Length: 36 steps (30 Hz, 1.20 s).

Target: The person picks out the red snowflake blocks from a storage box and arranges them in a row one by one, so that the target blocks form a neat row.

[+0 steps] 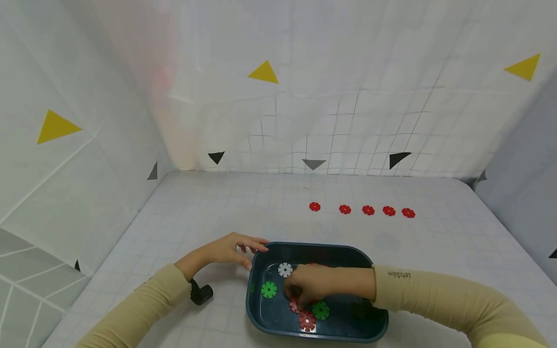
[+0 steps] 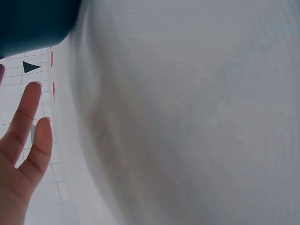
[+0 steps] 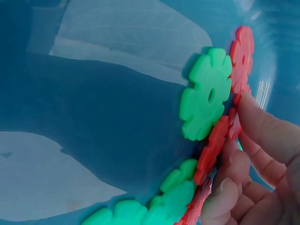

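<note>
My right hand [image 1: 310, 284] reaches into a dark blue-green plastic tub [image 1: 370, 333]. Its curled fingers pinch a red flower-shaped disc [image 3: 236, 119] among others at the bottom. Beside the fingertips, a green flower disc [image 3: 206, 96] leans against another red disc [image 3: 243, 58]. Below the hand in the head view, a red disc [image 1: 307, 321] lies near a green one [image 1: 321, 310]. Farther left in the tub are a white disc [image 1: 285, 269] and a green disc [image 1: 269, 290]. My left hand [image 1: 232, 249] has its fingers loosely extended, fingertips right at the tub's upper left rim.
Several red flower discs [image 1: 368, 210] lie spaced out in a row on the white table [image 1: 209, 203] behind the tub. A small black device [image 1: 201, 293] sits at my left wrist. White sheeting [image 1: 348, 111] with yellow and black triangles encloses the back and sides.
</note>
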Each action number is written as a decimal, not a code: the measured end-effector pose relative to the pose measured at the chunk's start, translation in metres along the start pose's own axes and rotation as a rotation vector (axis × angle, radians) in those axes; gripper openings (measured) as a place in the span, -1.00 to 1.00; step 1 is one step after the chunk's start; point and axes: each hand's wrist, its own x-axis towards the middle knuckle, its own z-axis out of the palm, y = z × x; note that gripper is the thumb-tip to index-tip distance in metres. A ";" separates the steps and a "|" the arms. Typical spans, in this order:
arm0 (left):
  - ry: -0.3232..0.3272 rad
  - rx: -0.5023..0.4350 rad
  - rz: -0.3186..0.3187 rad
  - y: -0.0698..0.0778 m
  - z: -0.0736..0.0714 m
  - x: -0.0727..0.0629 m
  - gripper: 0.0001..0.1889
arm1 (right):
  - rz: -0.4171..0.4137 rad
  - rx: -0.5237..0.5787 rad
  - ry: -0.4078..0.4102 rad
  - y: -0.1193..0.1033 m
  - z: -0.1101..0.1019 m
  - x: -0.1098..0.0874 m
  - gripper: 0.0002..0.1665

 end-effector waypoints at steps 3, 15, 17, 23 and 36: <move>0.001 -0.001 -0.008 -0.001 0.000 0.000 -0.45 | 0.002 0.005 -0.009 0.000 -0.001 -0.001 -0.86; 0.005 0.008 -0.008 -0.003 -0.001 0.001 -0.44 | -0.025 0.037 -0.039 0.000 -0.003 -0.001 -0.86; 0.005 0.004 -0.008 -0.003 -0.001 0.001 -0.44 | -0.022 0.079 -0.043 0.001 -0.004 -0.001 -0.87; 0.002 0.007 0.003 -0.001 -0.001 0.001 -0.46 | -0.013 0.199 -0.066 0.003 -0.005 0.000 -0.89; 0.000 0.011 0.010 -0.001 0.000 0.000 -0.46 | 0.026 0.346 -0.046 -0.004 -0.029 -0.010 -0.84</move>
